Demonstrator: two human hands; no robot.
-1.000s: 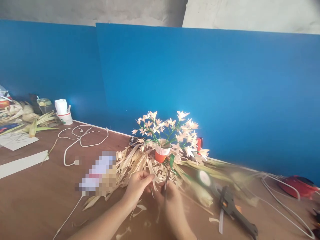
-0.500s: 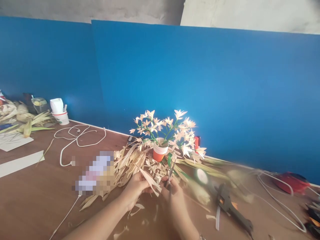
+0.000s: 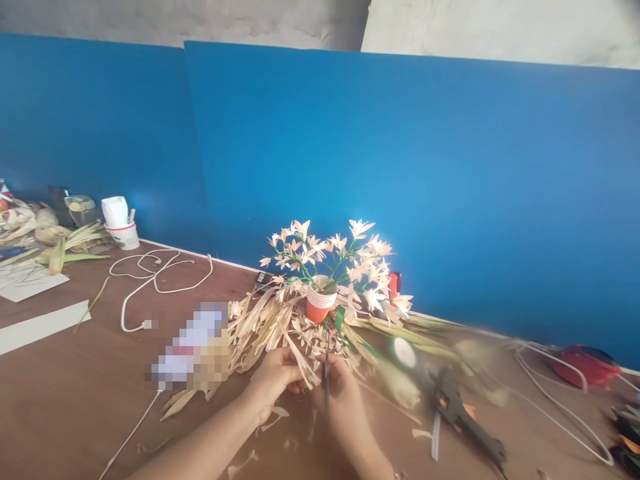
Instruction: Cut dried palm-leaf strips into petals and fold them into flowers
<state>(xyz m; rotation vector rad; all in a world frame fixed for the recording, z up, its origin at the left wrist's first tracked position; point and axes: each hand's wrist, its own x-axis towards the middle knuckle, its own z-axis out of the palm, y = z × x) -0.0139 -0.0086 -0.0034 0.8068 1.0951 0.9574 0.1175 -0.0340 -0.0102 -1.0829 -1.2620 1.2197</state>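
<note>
My left hand (image 3: 273,380) pinches a pale dried leaf strip (image 3: 303,363) over the brown table (image 3: 75,393). My right hand (image 3: 343,400) is closed on small scissors (image 3: 326,363), whose blades stand against the strip with their tips together. Just beyond both hands lies a heap of dried leaf strips (image 3: 265,323). Behind the heap an orange paper cup (image 3: 319,303) holds a bunch of cream handmade flowers (image 3: 335,257) on green stems.
A black glue gun (image 3: 463,417) lies right of my hands, with white cables (image 3: 560,400) and a red object (image 3: 583,365) beyond it. A white cable (image 3: 155,280), paper sheets (image 3: 40,323), a white cup (image 3: 123,233) and more leaves (image 3: 55,243) sit at the left. A blue board (image 3: 400,167) backs the table.
The scissors, tilted with blades apart half a second ago, now stand upright with blades together on the strip. The strip in my left hand has shifted slightly; both hands stay in place.
</note>
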